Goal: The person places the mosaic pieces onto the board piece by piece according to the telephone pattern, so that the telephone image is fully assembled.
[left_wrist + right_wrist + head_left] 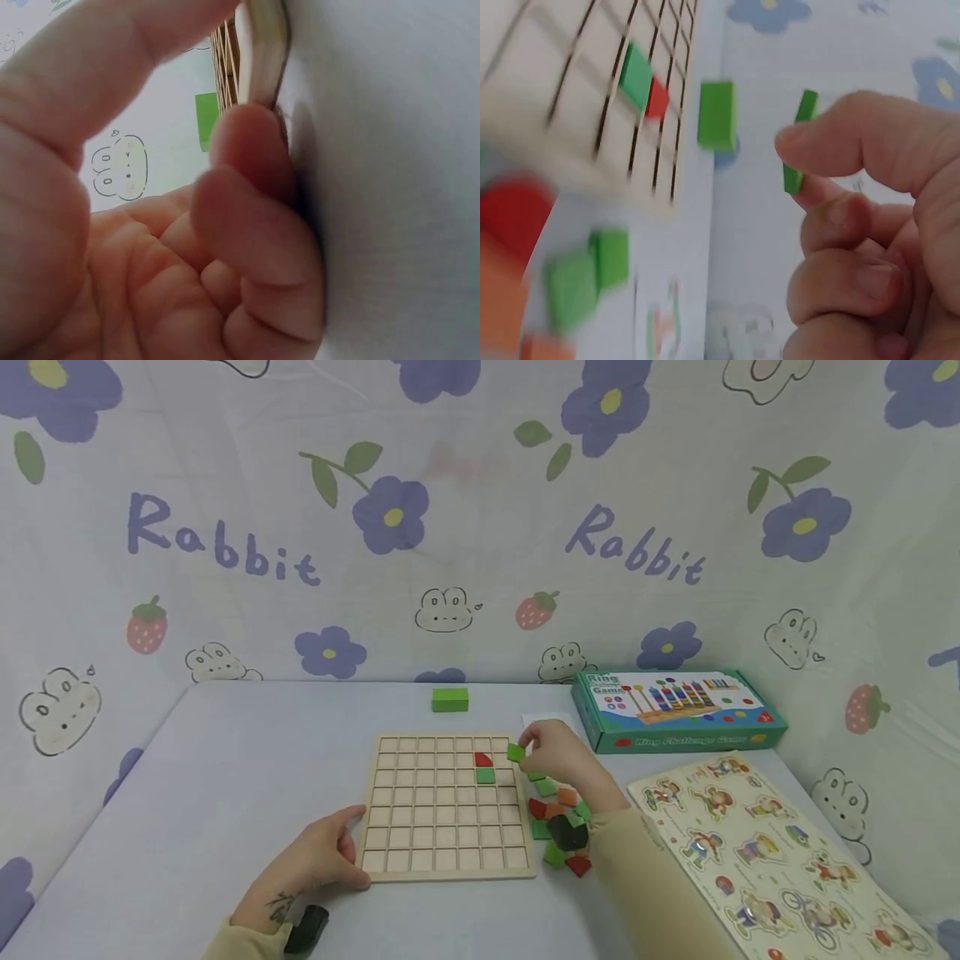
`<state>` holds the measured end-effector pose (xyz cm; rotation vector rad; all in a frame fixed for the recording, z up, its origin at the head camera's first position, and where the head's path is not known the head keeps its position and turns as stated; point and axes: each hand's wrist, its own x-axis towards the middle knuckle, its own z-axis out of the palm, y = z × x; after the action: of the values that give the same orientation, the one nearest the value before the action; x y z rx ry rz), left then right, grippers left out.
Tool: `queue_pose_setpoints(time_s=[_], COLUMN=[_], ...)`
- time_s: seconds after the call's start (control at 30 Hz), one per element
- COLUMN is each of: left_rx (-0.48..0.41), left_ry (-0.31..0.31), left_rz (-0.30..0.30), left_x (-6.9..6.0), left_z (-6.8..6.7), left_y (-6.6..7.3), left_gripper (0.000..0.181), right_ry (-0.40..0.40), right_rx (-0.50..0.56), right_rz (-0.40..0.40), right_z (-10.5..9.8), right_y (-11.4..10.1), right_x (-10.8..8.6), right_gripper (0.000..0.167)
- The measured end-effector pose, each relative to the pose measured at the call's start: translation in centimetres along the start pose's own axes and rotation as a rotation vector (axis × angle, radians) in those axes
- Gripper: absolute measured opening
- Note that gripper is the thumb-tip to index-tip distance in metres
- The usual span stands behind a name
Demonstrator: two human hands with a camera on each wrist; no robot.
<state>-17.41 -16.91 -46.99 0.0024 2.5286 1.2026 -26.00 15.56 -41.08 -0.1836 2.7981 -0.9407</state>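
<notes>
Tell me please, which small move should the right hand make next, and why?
Probably the right hand should lower the pinched green tile onto the gridded board, into a free cell. The tile is near the board's far right corner, most cells are bare, and the left hand touches the board's left edge.

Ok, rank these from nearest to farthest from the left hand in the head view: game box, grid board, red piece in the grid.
From the left hand:
1. Grid board: the hand touches its left edge.
2. Red piece: in a cell toward the far right.
3. Game box: farther right, at the back.
</notes>
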Motion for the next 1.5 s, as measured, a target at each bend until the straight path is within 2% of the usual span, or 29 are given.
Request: queue_pose_setpoints(time_s=[0.2, 0.5, 0.7, 0.93, 1.1, 1.17, 1.23, 1.33, 1.43, 1.5], left_rx=[-0.012, -0.007, -0.009, -0.005, -0.008, -0.006, -0.012, -0.011, -0.007, 0.0], left_ry=[-0.007, 0.0, 0.002, 0.0, 0.002, -0.001, -0.006, -0.015, -0.014, -0.011], left_rz=[0.012, 0.019, 0.025, 0.035, 0.045, 0.041, 0.032, 0.026, 0.03, 0.031], left_x=[0.0, 0.2, 0.1, 0.1, 0.0, 0.1, 0.1, 0.2, 0.1, 0.1], left_z=[-0.2, -0.1, -0.1, -0.1, 0.0, 0.0, 0.1, 0.1, 0.0, 0.0], left_y=[-0.2, -0.5, -0.4, -0.4, -0.3, -0.3, -0.2, -0.3, -0.3, -0.4], left_gripper=[0.1, 0.099, 0.099, 0.1, 0.099, 0.099, 0.1, 0.1, 0.1, 0.1], right_ry=[-0.034, -0.033, -0.02, -0.027, -0.041, -0.044, -0.04, -0.027, 0.008, 0.04], right_rx=[-0.099, -0.292, -0.332, -0.364, -0.35, -0.327, -0.258, -0.061, 0.164, 0.263], right_rz=[-0.032, -0.055, -0.051, -0.028, -0.018, -0.028, -0.034, -0.027, 0.014, 0.05], right_z=[2.6, 6.1, 6.8, 6.8, 6.8, 6.7, 6.3, 4.8, 2.6, 1.4], right_y=[-2.9, -3.4, -3.4, -4.1, -4.2, -3.9, -3.6, -3.1, -2.7, -2.1], right_x=[3.4, 6.0, 6.6, 6.3, 6.2, 6.1, 5.9, 5.3, 4.1, 3.1], right_gripper=[0.026, 0.013, 0.007, 0.007, 0.014, 0.02, 0.024, 0.032, 0.033, 0.032])
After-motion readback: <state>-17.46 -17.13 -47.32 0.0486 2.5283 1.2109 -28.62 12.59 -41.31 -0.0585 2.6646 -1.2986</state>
